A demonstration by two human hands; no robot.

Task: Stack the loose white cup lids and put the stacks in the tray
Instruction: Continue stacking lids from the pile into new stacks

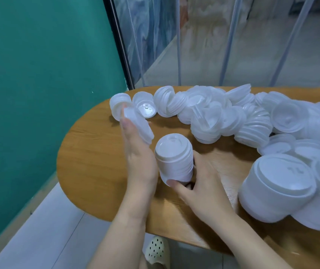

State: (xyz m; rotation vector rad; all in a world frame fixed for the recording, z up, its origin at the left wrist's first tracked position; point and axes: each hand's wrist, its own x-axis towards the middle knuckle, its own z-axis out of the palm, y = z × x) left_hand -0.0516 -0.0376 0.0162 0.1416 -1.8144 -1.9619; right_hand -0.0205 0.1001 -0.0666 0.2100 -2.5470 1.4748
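Observation:
A short stack of white cup lids (174, 160) is held upright above the wooden table (97, 152), with my right hand (200, 183) gripping its lower end from the right and below. My left hand (137, 152) reaches forward with straight fingers and holds a few white lids (139, 125) tilted on edge, near two small lid stacks (119, 105) at the table's far left. A long heap of loose white lids (223, 115) runs across the back of the table. No tray is in view.
Two taller lid stacks (277, 187) lie on their sides at the right, close to my right forearm. A teal wall (38, 74) rises left of the table and a clear strip curtain (213, 45) hangs behind it. A foot in a perforated slipper (156, 251) shows below the table's near edge.

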